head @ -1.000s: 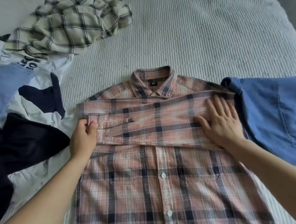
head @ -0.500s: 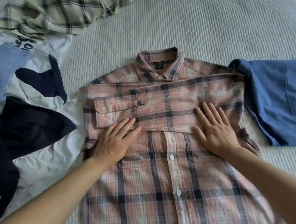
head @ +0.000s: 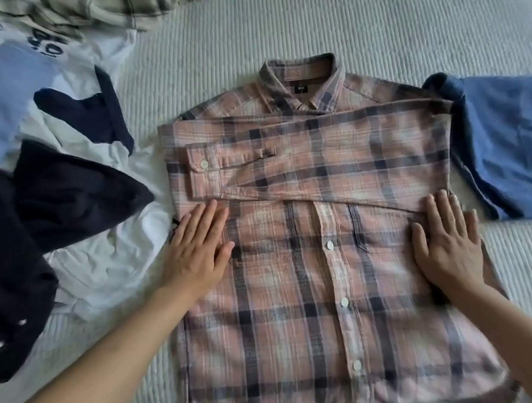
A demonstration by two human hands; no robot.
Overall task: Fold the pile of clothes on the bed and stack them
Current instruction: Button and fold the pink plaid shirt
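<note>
Both hands have slid outward since a moment ago, and now the left hand (head: 199, 252) and right hand (head: 447, 240) lie flat with straight fingers on the side edges of the one pink plaid button-up shirt (head: 310, 292). It lies at centre on the white ribbed bed (head: 310, 27), one sleeve (head: 318, 157) folded across its chest. One folded blue garment (head: 504, 143) sits at 3 o'clock; a pile of unfolded clothes (head: 70, 182), too tangled to count, lies at 9 o'clock.

Home bedroom, ribbed bedspread (head: 356, 24), strewn clothes (head: 80, 187)
</note>
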